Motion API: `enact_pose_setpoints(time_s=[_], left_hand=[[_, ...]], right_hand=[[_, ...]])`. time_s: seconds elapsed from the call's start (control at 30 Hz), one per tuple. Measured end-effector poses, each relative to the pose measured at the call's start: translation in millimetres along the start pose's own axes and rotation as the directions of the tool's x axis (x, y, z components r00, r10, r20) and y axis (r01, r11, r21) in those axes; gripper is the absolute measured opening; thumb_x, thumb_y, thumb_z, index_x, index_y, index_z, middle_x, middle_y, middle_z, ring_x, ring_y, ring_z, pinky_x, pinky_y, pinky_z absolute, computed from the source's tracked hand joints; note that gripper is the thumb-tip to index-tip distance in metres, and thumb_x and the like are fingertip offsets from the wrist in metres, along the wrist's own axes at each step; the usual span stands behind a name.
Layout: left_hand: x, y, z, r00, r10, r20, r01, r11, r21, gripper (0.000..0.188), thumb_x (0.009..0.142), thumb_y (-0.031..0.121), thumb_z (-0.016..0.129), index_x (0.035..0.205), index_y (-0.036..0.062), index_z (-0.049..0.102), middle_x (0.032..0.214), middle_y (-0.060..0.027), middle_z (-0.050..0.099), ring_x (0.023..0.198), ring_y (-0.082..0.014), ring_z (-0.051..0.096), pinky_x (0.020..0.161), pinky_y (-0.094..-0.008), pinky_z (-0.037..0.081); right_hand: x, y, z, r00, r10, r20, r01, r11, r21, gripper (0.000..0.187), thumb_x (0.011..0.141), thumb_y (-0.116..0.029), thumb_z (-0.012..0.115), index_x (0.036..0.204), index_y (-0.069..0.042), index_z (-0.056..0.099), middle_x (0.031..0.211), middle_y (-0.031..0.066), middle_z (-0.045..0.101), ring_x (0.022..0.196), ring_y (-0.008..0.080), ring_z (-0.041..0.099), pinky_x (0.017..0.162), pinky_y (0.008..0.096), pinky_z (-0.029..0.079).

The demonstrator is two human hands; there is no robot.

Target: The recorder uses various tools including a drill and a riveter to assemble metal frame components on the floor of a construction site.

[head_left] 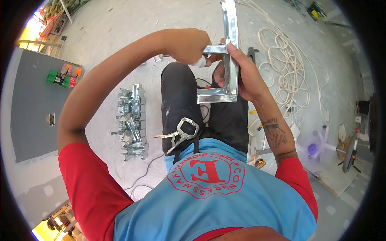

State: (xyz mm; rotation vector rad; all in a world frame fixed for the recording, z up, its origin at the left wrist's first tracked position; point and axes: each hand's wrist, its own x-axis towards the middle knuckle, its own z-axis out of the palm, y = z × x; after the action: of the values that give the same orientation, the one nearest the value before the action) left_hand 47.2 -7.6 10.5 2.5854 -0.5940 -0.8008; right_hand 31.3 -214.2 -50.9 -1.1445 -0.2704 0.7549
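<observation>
A long galvanized metal channel runs away from me over my knees, its near end turning left into a short arm. My right hand is closed round the channel's right side, thumb on top. My left hand is bent inward, closed at a short metal crosspiece that meets the channel from the left. Its fingers are partly hidden beneath the metal. A locking C-clamp hangs at my lap, touched by neither hand.
Left of my legs lies a pile of short metal channel pieces. A green bottle and an orange bottle are on a grey panel. Tangled white cable spreads over the floor at right, near a stand fan.
</observation>
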Motion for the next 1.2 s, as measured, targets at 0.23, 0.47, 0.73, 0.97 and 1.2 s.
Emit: enact_pose_setpoints(time_s=[0.23, 0.47, 0.73, 0.97, 1.2], left_hand=[[-37.7, -0.1, -27.8, 0.925, 0.119, -0.361, -0.057, 0.983, 0.177, 0.053, 0.085, 0.045, 0.071, 0.119, 0.0054, 0.065, 0.113, -0.0122, 0.068, 0.099, -0.0229, 0.065, 0.086, -0.0348, 0.051], [-90.4, -83.1, 28.8, 0.497, -0.404, -0.767, -0.36, 0.709, -0.607, 0.055, 0.101, 0.05, 0.048, 0.118, 0.0005, 0.065, 0.103, -0.0076, 0.067, 0.092, -0.0161, 0.062, 0.091, -0.0311, 0.046], [-118.8, -5.1, 281.3, 0.828, -0.247, -0.504, 0.151, 0.963, -0.224, 0.063, 0.077, 0.037, 0.079, 0.12, -0.0023, 0.054, 0.111, -0.0198, 0.055, 0.105, -0.0387, 0.053, 0.091, -0.046, 0.045], [-107.7, 18.0, 300.9, 0.764, -0.312, -0.565, 0.327, 0.942, -0.078, 0.056, 0.076, 0.033, 0.079, 0.115, 0.0005, 0.054, 0.106, -0.0176, 0.054, 0.1, -0.0368, 0.053, 0.085, -0.0463, 0.043], [-115.9, 16.8, 306.0, 0.811, -0.385, -0.441, 0.401, 0.914, -0.06, 0.053, 0.074, 0.031, 0.08, 0.108, 0.0014, 0.052, 0.1, -0.0149, 0.053, 0.096, -0.0344, 0.054, 0.08, -0.0452, 0.042]], right_hand=[[-1.2, 8.8, -11.7, 0.996, -0.075, -0.057, 0.071, 0.996, -0.056, 0.041, 0.102, -0.04, 0.047, 0.112, -0.001, 0.052, 0.095, 0.0133, 0.065, 0.056, 0.0164, 0.06, 0.047, 0.0298, 0.049], [9.1, 34.1, -66.7, 0.969, 0.133, 0.21, -0.193, 0.935, 0.299, 0.05, 0.096, -0.034, 0.052, 0.128, 0.004, 0.052, 0.099, 0.0114, 0.062, 0.057, 0.0099, 0.052, 0.045, 0.0247, 0.043], [27.2, 7.7, -123.5, 0.911, 0.195, 0.364, -0.087, 0.952, -0.293, 0.093, 0.071, -0.025, 0.079, 0.148, 0.003, 0.035, 0.076, 0.0057, 0.059, 0.055, 0.0103, 0.051, 0.05, 0.0237, 0.042], [61.1, -29.7, -135.1, 0.734, 0.506, 0.453, -0.158, 0.776, -0.61, 0.083, 0.079, -0.037, 0.079, 0.141, 0.004, 0.044, 0.107, 0.0146, 0.067, 0.07, 0.0148, 0.065, 0.052, 0.0234, 0.049], [66.2, -55.6, -121.8, 0.642, 0.575, 0.507, -0.098, 0.718, -0.689, 0.076, 0.083, -0.04, 0.076, 0.138, 0.004, 0.048, 0.106, 0.0138, 0.068, 0.069, 0.0156, 0.065, 0.051, 0.0235, 0.05]])
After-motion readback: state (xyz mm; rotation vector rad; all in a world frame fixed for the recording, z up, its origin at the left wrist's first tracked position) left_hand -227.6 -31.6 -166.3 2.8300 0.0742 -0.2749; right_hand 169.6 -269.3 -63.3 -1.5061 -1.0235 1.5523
